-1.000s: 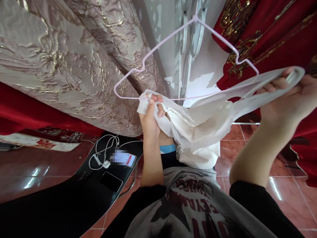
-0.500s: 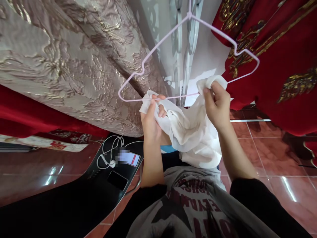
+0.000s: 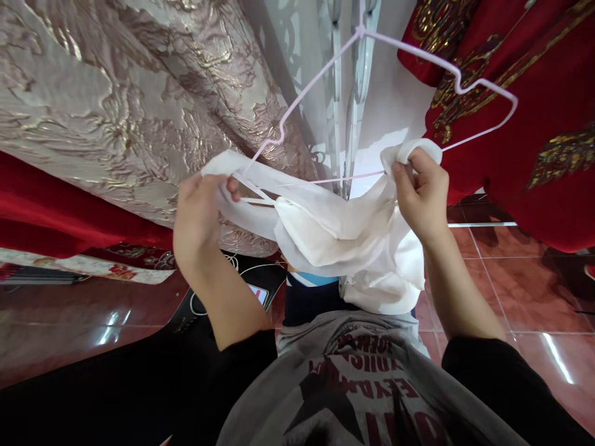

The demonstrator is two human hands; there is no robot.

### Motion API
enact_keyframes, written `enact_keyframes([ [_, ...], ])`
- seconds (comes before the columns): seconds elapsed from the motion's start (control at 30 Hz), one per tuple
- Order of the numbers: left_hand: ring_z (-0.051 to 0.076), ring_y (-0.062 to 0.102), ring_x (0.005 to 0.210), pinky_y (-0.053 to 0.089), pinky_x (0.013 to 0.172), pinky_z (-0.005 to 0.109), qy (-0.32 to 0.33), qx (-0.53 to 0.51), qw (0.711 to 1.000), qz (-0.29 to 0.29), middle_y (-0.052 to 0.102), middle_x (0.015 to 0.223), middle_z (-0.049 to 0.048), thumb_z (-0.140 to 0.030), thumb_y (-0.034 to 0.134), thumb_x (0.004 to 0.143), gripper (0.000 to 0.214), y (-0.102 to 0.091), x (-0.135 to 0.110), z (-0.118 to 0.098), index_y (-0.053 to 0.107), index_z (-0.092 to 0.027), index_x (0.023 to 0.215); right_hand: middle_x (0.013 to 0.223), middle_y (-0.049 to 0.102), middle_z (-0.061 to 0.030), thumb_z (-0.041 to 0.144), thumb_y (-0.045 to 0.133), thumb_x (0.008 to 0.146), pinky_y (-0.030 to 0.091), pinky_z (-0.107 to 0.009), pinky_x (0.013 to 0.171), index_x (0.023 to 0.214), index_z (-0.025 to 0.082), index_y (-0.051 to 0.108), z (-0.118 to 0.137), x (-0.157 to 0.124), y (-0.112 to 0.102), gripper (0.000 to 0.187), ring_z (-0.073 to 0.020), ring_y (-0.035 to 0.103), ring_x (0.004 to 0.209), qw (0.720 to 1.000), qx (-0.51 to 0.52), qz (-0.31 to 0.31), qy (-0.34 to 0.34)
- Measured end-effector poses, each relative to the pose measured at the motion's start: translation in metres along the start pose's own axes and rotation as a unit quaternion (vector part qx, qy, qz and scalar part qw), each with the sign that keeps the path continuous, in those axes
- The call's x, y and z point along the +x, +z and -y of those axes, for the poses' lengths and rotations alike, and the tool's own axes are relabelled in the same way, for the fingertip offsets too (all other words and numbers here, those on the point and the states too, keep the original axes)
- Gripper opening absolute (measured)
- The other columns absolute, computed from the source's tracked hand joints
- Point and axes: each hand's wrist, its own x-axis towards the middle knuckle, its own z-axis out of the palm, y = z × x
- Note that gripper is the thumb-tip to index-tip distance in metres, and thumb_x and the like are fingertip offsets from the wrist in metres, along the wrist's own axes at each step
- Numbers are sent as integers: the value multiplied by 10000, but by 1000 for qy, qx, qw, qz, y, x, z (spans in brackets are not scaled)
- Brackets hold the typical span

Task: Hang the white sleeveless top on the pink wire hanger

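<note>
Your left hand point(image 3: 198, 207) has its grip closed on one edge of the thin, off-white cloth garment point(image 3: 334, 235), thumb and fingers curled over the rim of a stretched opening. Your right hand point(image 3: 423, 192) grips a bunched roll of the same garment, with the thumb pressed against the bent fingers. Between your two hands the cloth sags in loose folds, and its lower part hangs in front of your thighs, just beyond the hem of the grey T-shirt with a dark star and red lettering point(image 3: 353, 384).

In front of you hangs the pale pink, thin-barred clothes hanger point(image 3: 360, 31), its hook running out of view at the top. Its left arm slopes down to the garment beside your left grip; you cannot tell whether that end sits inside the opening or behind it. The bottom bar meets the bunched cloth at your right grip and shows again past it, and the hanger's right end is bare, in front of the deep red fabric with gold sequins point(image 3: 502, 167).

Beyond your left hand falls the cream curtain with raised, gold-toned texture point(image 3: 162, 124). Below your left forearm, which partly hides it, a phone with a lit screen point(image 3: 260, 294) lies on the black curved seat point(image 3: 93, 371).
</note>
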Motion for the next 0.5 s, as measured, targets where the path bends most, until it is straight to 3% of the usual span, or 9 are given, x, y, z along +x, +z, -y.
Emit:
enact_keyframes([
  [0.03, 110, 427, 462, 328, 496, 266, 40, 8, 999, -7, 531, 512, 4, -58, 577, 833, 275, 2, 4, -4, 550, -187, 592, 722, 428, 18, 405, 659, 979, 503, -300, 650, 964, 235, 725, 1, 0, 1, 183, -108, 341, 626, 1000, 9, -2, 7],
  [0.13, 114, 439, 465, 366, 521, 270, 147, 30, 987, 49, 541, 512, -3, -98, 620, 842, 171, 17, 2, -20, 695, -170, 707, 710, 407, 22, 412, 682, 960, 510, -302, 658, 934, 242, 708, 3, -3, 6, 175, -113, 355, 635, 999, 31, 0, 17],
  [0.23, 134, 488, 490, 397, 519, 252, 161, 32, 981, 107, 547, 530, -9, -232, 643, 924, 142, 42, -11, -35, 753, -143, 905, 693, 394, 27, 421, 660, 969, 461, -274, 588, 903, 240, 678, 4, -7, 12, 193, -99, 311, 600, 1000, 29, 9, 8],
  [0.3, 137, 483, 521, 398, 537, 248, 176, 56, 974, 128, 525, 555, -12, -297, 584, 1004, 226, 57, -17, -43, 711, -146, 893, 695, 412, 26, 425, 635, 980, 385, -252, 529, 911, 237, 675, 3, -10, 14, 204, -88, 281, 579, 1000, 22, 9, 3],
  [0.37, 121, 417, 559, 363, 578, 251, 231, 116, 956, 136, 453, 578, -19, -276, 545, 1044, 326, 65, -20, -47, 596, -162, 743, 720, 460, 19, 427, 620, 983, 320, -242, 501, 937, 235, 686, 4, -11, 14, 209, -81, 284, 575, 1000, 16, 6, 1],
  [0.5, 108, 264, 594, 214, 584, 301, 318, 223, 912, 129, 294, 607, -28, -175, 578, 1024, 457, 66, -14, -47, 376, -177, 615, 786, 565, 4, 440, 646, 962, 363, -244, 532, 989, 232, 705, 11, -9, 4, 218, -81, 383, 601, 998, 57, 12, 16],
])
